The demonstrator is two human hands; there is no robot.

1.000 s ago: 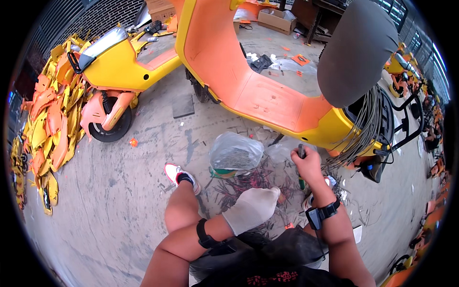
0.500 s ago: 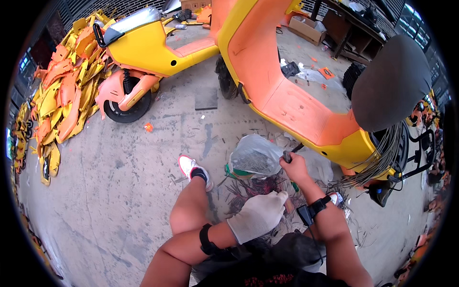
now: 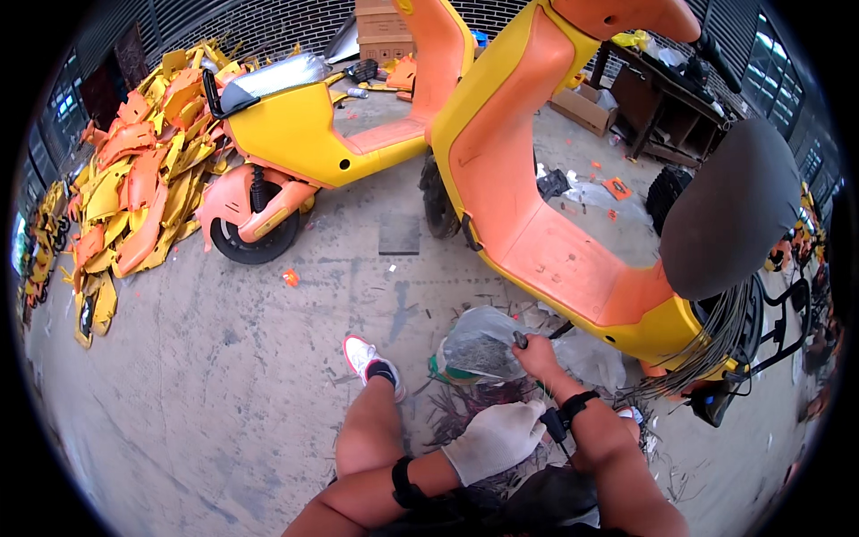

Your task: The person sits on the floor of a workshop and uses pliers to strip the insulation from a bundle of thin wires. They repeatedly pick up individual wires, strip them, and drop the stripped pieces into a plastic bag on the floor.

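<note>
My left hand point(image 3: 495, 438), in a white knit glove, is closed with its fingers pinched together over dark strips on the floor. What the pinch holds is too small to make out; a thin strand seems to run from it toward my right hand. My bare right hand point(image 3: 540, 357) is wrapped round a dark-handled tool point(image 3: 520, 340), whose working end is hidden. Beyond the hands stands a clear plastic bag point(image 3: 483, 336) with fine grey strands in it and green at its base. Dark and reddish strips point(image 3: 458, 407) lie scattered between it and my glove.
A yellow and orange scooter point(image 3: 559, 251) stands just ahead, a bundle of grey wires point(image 3: 716, 336) hanging from its seat end at right. A second scooter point(image 3: 295, 134) is behind it. Yellow and orange panels point(image 3: 134, 188) are heaped at far left. A cardboard box point(image 3: 583, 107) sits by a dark table point(image 3: 667, 112).
The view has tilted up, so the scene sits lower. My right hand still grips the tool; my gloved hand stays pinched, its fingers now close by my right wrist.
</note>
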